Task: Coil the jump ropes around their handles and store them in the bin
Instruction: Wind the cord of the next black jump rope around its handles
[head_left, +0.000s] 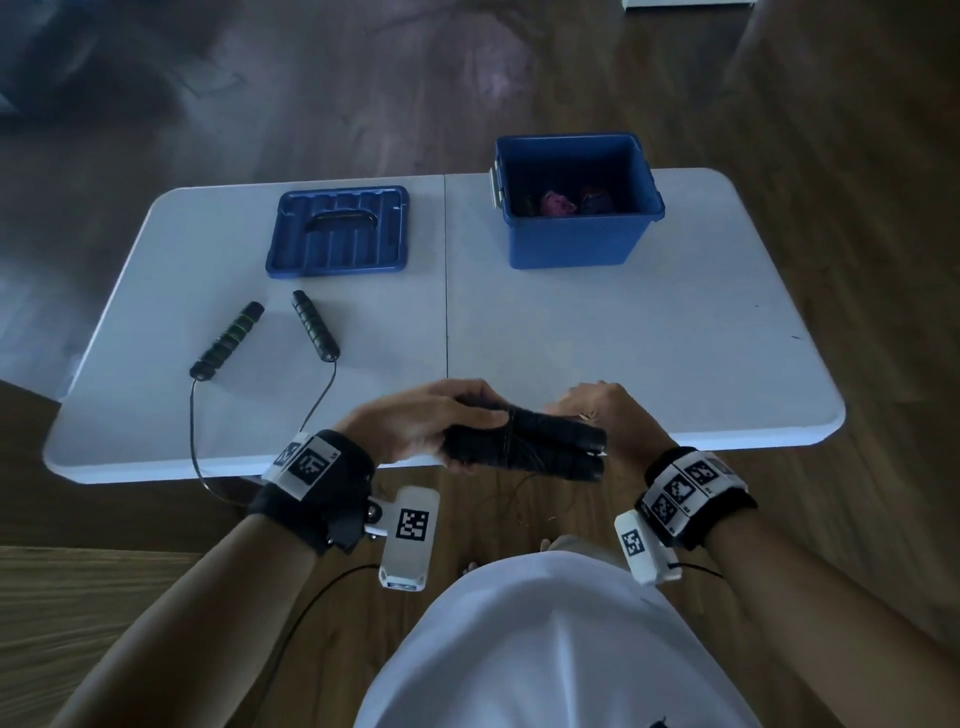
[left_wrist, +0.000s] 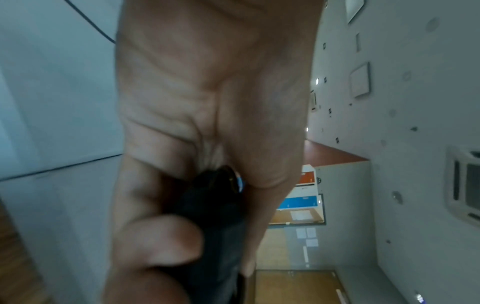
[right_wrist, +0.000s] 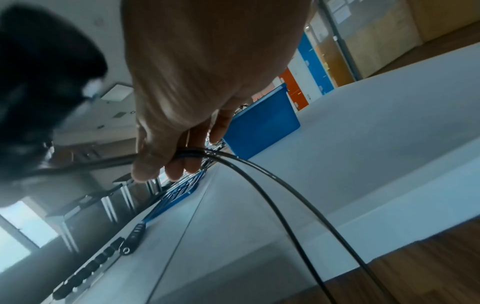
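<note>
My left hand (head_left: 441, 421) grips a pair of black jump rope handles (head_left: 540, 447) held side by side over the table's near edge; the left wrist view shows the handles' dark end (left_wrist: 218, 205) between thumb and fingers. My right hand (head_left: 597, 410) is just behind the handles' right end and pinches the thin black rope (right_wrist: 233, 158), whose doubled strand arcs down off the table. A second jump rope lies on the left of the table, with its two black handles (head_left: 228, 340) (head_left: 315, 325) spread apart and its cord (head_left: 193, 441) looping over the near edge.
An open blue bin (head_left: 576, 208) stands at the back right of the white folding table (head_left: 649, 353), with pink and dark items inside. Its blue lid (head_left: 337, 231) lies upside down at the back left. Wooden floor surrounds the table.
</note>
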